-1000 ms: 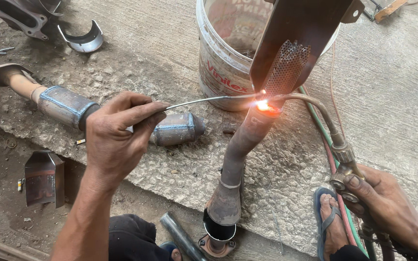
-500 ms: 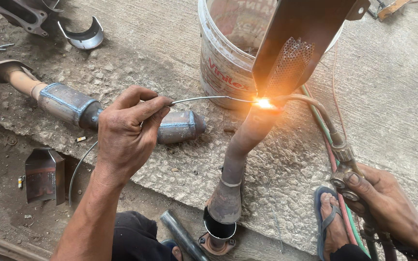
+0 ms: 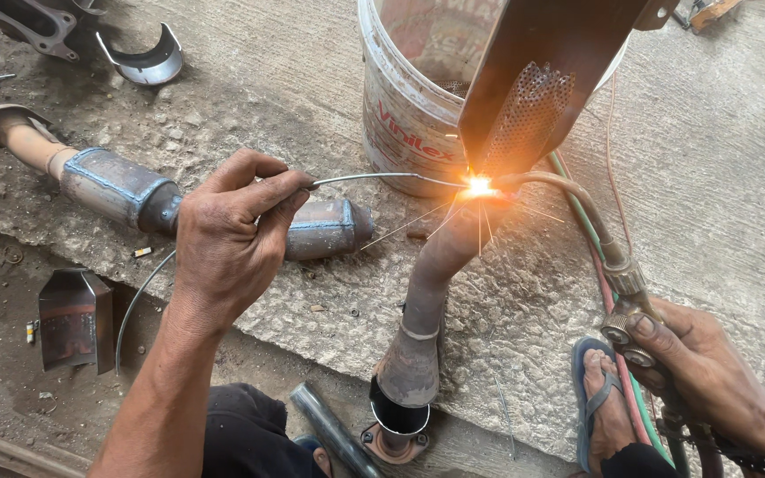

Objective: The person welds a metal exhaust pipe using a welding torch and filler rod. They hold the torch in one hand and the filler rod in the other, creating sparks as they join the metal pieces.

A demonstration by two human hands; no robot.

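At far left, on the rough concrete slab, an old exhaust section with a catalytic converter lies flat, partly hidden behind the left hand. A curved metal offcut rests further back, and a small folded steel plate stands on the dirt below the slab edge.

The left hand is closed on a thin filler rod, pinched between thumb and forefinger; the rod runs rightward to the bright weld point. The rest of the rod loops down behind the wrist.

At centre, the bent exhaust pipe stands with its flanged lower end near the slab edge and its upper end meeting a dark muffler body with a perforated insert. Judged from the glow and sparks, the joint between pipe and muffler is being brazed at one spot only; how much of the seam is complete cannot be determined, since its far side is hidden.

A white plastic bucket stands just behind the joint, close to the flame.

At right, the right hand is closed around the gas torch at its valve knobs. Red and green hoses trail across the slab beside a sandalled foot, crowding the working area.
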